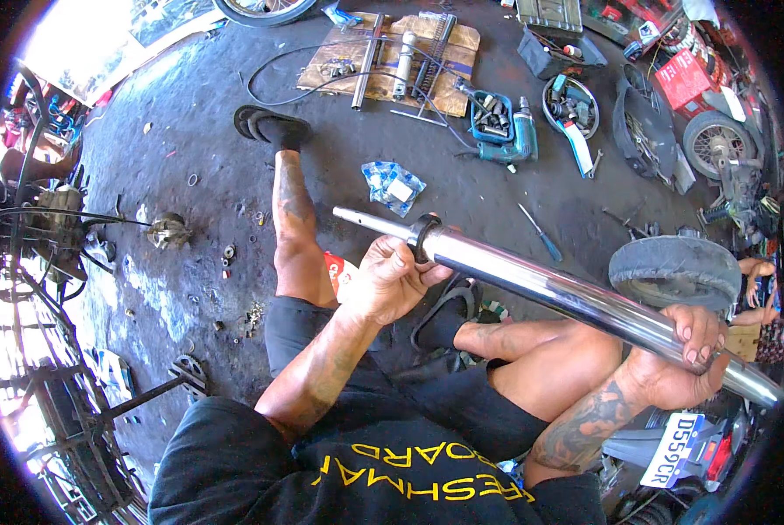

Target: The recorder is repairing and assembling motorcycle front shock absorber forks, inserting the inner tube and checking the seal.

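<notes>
A long chrome tube [556,296] with a thinner tip [364,219] lies diagonally across my body in the head view. My left hand [393,278] has its fingers closed at a black ring [425,232] around the tube, near where the thinner part starts. My right hand [676,354] is wrapped around the tube toward its lower right end. Beyond the tube on the dark floor [191,149] are two blue-and-white packets [392,184] and a screwdriver [540,232].
Cardboard [331,70] with springs and tubes, a drill [514,140], parts containers [569,101] and a tire [672,267] surround my outstretched legs [291,227]. Motorcycle frames [59,210] stand at left; wheels [715,144] lie at right, where another person's limbs [759,289] show at the edge.
</notes>
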A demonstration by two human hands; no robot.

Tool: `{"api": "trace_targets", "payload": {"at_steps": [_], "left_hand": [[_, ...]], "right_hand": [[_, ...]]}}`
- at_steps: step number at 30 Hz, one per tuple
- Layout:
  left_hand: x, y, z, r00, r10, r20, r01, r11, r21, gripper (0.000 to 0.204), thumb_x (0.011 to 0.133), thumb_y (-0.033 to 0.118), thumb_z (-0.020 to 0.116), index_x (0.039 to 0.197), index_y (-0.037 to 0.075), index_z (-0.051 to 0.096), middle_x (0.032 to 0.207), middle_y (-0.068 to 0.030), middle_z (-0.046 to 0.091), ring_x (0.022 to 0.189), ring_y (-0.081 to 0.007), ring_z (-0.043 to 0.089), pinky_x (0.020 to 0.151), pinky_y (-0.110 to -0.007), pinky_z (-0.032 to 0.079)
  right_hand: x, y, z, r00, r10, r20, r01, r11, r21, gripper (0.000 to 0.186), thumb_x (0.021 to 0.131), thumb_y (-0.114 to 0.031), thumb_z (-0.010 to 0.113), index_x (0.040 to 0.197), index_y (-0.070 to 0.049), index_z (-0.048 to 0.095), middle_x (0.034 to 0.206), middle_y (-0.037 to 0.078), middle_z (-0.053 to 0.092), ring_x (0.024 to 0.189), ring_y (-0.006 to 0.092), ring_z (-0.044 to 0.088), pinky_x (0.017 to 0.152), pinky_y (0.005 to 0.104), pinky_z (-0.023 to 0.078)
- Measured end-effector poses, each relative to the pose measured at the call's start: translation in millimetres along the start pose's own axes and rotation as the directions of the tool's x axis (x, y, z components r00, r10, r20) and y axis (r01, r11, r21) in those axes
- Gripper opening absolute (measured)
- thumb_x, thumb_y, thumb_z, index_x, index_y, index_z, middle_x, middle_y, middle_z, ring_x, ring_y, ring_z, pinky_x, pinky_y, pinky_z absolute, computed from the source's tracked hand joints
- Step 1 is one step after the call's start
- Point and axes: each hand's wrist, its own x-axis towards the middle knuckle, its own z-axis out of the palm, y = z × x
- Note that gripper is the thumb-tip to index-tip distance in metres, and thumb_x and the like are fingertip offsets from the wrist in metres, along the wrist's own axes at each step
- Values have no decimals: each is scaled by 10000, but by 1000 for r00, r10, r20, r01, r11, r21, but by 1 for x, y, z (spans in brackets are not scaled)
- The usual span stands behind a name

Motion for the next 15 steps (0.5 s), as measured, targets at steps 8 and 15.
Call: {"api": "trace_targets", "payload": {"at_steps": [8,15], "left_hand": [[4,7,2,997,5,73,-11,997,82,683,848,197,799,1415,37,452,1374,-206,562,1171,-317,643,976,-440,576],[-14,23,-50,913,162,-373,-149,987,66,423,844,174,706,1228,24,611,1164,-138,663,1169,-259,621,895,-342,609]], "right_hand": [[3,4,-5,998,47,-40,-48,999,-23,132,899,-129,637,919,-56,529,732,24,493,667,140,480,758,345,390],[14,-13,-15,996,91,13,-90,996,-16,151,898,-153,644,917,-49,536,717,33,505,673,159,496,749,354,397]]}}
